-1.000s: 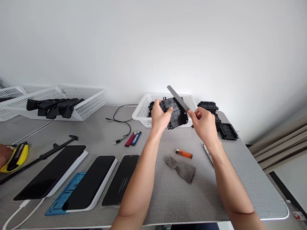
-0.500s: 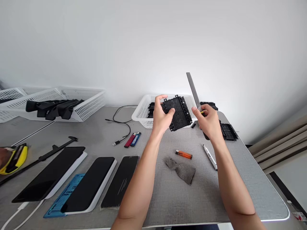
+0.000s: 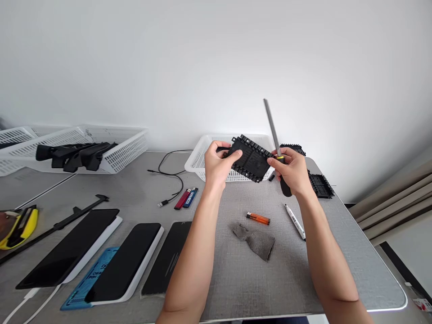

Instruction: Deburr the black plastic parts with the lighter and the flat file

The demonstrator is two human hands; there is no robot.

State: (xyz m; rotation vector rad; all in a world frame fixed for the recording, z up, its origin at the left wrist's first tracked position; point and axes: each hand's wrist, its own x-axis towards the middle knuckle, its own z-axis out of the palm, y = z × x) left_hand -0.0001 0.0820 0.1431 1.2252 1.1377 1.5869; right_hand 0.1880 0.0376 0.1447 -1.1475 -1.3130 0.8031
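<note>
A flat black plastic part (image 3: 251, 158) with toothed edges is tilted in the air before the white basket. My left hand (image 3: 219, 164) grips its left end, thumb on the face. My right hand (image 3: 290, 168) is closed round the dark handle of a flat file (image 3: 272, 128), whose grey blade points up. The right fingertips also touch the right end of the black part. Behind and below it stands the white perforated basket (image 3: 199, 155), partly hidden by my left hand and the part.
More black toothed parts (image 3: 321, 185) lie at the right. An orange lighter (image 3: 258, 218), a grey cloth scrap (image 3: 258, 243) and a marker (image 3: 295, 222) lie in front. Leftward are two lighters (image 3: 186, 198), a cable (image 3: 168, 172), phones (image 3: 126, 261) and a basket of black parts (image 3: 130, 143).
My left hand has turned the black part, so its toothed edges now slope down to the right. My right fingers have come onto its right end; the file has rotated in the hand.
</note>
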